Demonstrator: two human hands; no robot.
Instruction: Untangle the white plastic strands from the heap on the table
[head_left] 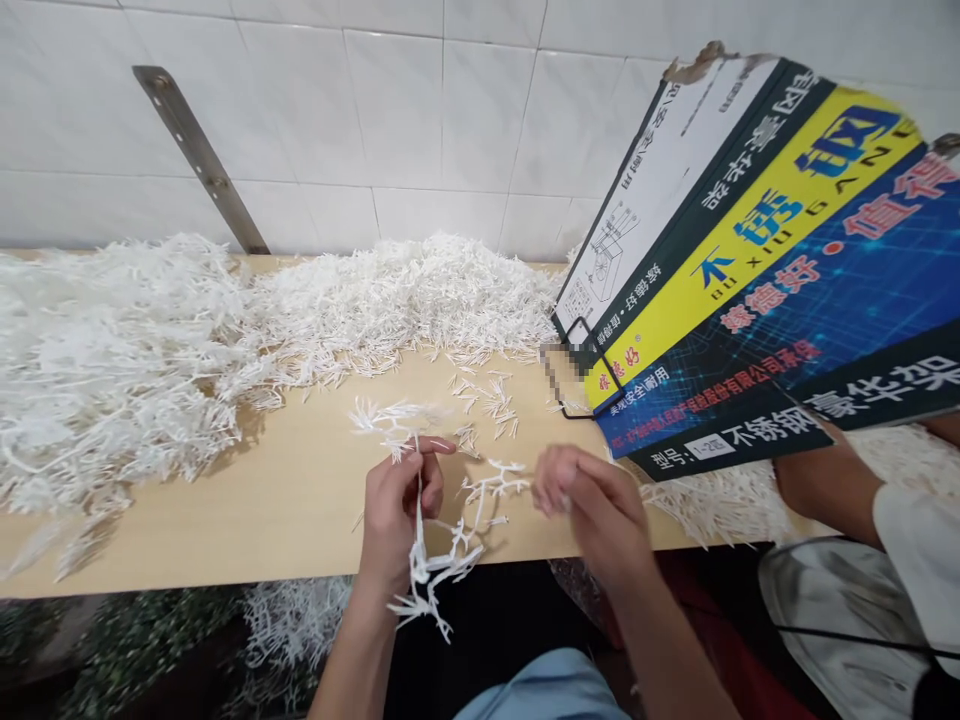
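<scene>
You had a white, branched, thin plastic sprig [420, 568] left of the tall printed cardboard carton [757, 240]. Your left hand [388, 510] pinched its stem between thumb and fingers; your right hand [600, 500] was curled at a branch tip on the carton side, too blurred to tell whether it gripped.

The fine branches could have snapped or tangled had your hands pulled apart unevenly, because they forked and crossed. A loose pinch could have let the sprig drop, since its lower end reached past the near edge of the pale wooden table [292, 510]. Small loose white plastic pieces [499, 400] lay just left of the carton, where a sweeping hand could have scattered them.

The long, white, spiky heap [442, 290] bounded you on the wall side, left of the carton. Your right was tighter: the carton's lower edge and black wire frame [577, 417] stood near that hand, with another person's forearm [832, 490] beyond. Easier room lay farther left of the carton, beside your left hand.
</scene>
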